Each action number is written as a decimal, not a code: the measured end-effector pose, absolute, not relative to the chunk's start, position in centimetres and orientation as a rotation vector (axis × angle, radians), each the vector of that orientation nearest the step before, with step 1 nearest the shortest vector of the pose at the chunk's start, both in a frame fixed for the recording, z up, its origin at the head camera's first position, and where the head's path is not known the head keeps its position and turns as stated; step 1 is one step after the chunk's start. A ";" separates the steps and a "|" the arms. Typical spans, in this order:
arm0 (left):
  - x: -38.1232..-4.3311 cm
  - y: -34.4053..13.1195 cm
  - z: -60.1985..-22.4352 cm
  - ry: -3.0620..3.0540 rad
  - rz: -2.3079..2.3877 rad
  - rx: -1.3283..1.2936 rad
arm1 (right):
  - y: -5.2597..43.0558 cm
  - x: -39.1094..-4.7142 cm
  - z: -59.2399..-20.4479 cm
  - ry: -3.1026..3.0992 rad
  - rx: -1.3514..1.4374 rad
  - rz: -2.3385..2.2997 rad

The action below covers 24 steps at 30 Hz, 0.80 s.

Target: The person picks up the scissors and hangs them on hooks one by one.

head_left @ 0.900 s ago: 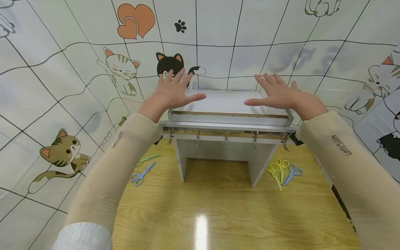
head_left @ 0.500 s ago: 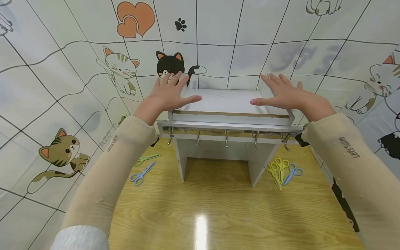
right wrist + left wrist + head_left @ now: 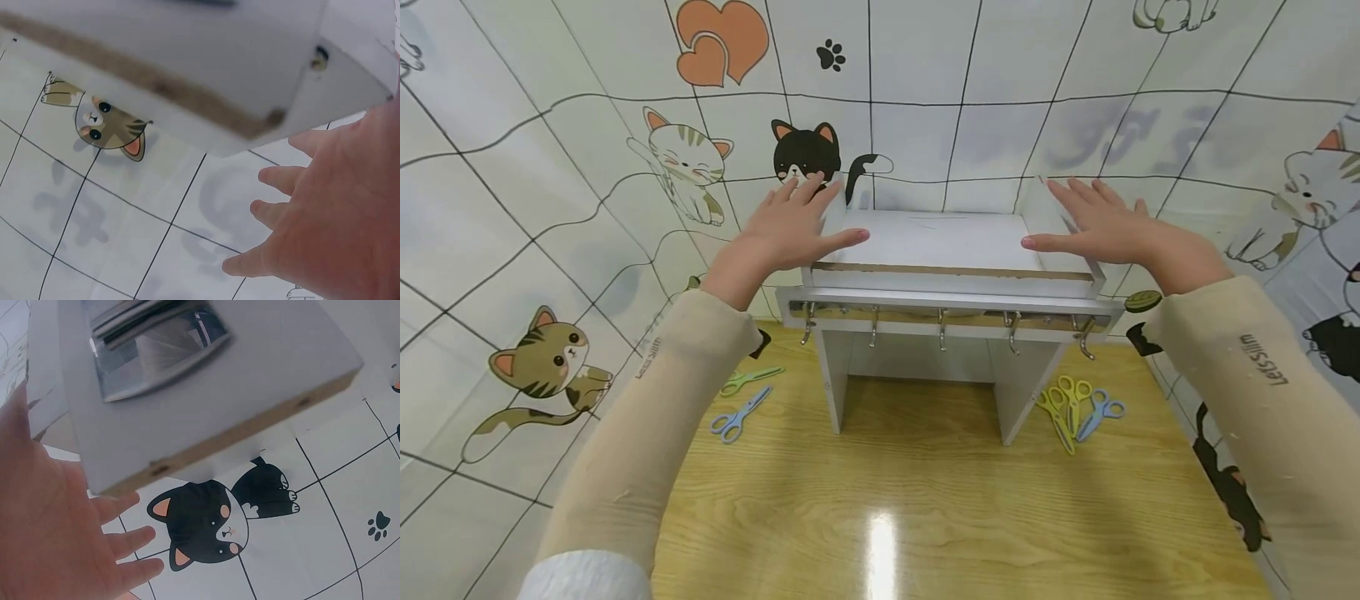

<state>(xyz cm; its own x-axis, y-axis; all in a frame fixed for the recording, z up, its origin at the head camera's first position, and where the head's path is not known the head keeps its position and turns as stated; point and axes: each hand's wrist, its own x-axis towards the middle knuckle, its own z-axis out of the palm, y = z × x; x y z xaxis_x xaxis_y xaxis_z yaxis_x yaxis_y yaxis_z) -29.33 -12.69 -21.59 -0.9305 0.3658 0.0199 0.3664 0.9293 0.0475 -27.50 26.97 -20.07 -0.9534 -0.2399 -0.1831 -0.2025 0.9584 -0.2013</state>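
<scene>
A white shelf unit (image 3: 955, 242) stands at the back of the table, with a row of metal hooks (image 3: 942, 329) along its front rail. My left hand (image 3: 782, 229), fingers spread, is at the left end of the shelf's top and holds nothing. Opposite it, at the right end, my right hand (image 3: 1112, 225) is spread out too, thumb pointing inward. Both wrist views show the fingers straight beside the shelf's white boards, the left hand (image 3: 59, 531) near one panel (image 3: 250, 369) and the right hand (image 3: 344, 212) near another (image 3: 206, 50).
Left of the shelf lie green scissors (image 3: 748, 379) and blue scissors (image 3: 739, 415) on the wood-grain table (image 3: 925, 500). Yellow scissors (image 3: 1056, 419) and another blue pair (image 3: 1101, 414) lie to the right. A wall sheet (image 3: 970, 50) with cartoon cats surrounds the table.
Both hands have moved apart, the left toward the left and the right toward the right, with fingers still spread. The shelf and scissors stay in place.
</scene>
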 end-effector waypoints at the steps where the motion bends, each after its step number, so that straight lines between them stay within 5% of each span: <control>1: -29.2 -12.9 -21.6 -3.072 -0.088 -0.591 | 27.1 -27.5 -20.1 2.905 -0.328 -0.264; 24: -25.3 -17.6 -23.7 -2.935 -0.602 -0.528 | 31.2 -26.9 -20.4 2.937 -0.273 -0.243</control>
